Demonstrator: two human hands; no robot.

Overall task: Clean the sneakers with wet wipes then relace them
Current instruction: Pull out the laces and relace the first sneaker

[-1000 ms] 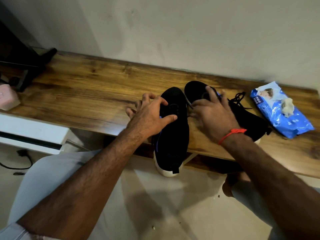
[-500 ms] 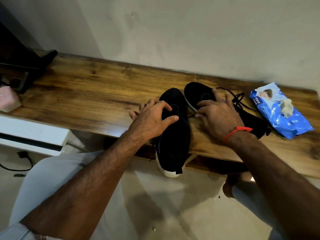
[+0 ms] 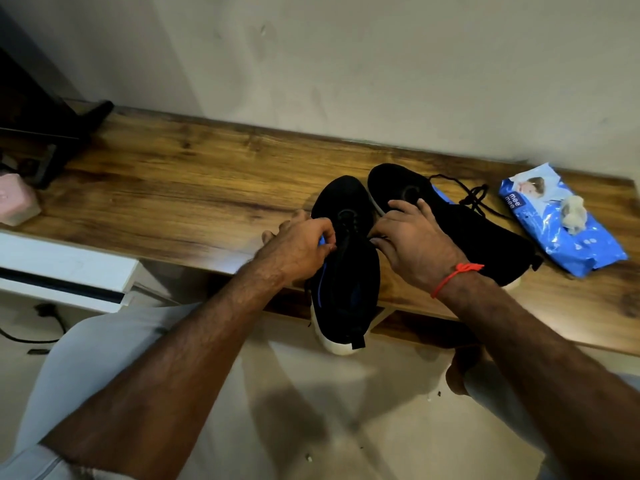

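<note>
Midway through relacing, a person is bending over a black sneaker [image 3: 346, 265] that is lying toe-away on a wooden bench [image 3: 166, 188], its white heel overhanging the near edge. The left hand [image 3: 298, 244] is pinching what appears to be the lace at the shoe's left eyelet row, thumb and forefinger closed together; the right hand [image 3: 412, 244], wearing a red thread at the wrist, is curling its fingertips at the opposite side, though whether it is gripping lace or only steadying the upper cannot be told. A second sneaker [image 3: 478, 233] is resting just beside it under the right hand, with a loose black lace [image 3: 474, 197] trailing behind it. A blue pack of wet wipes [image 3: 561, 237], a crumpled used wipe on top, is lying near the bench's right end. The knit upper is likely soft and light, yielding under pressure, so bracing the firmer sole rim and holding the limp lace close to its tip looks wisest.
</note>
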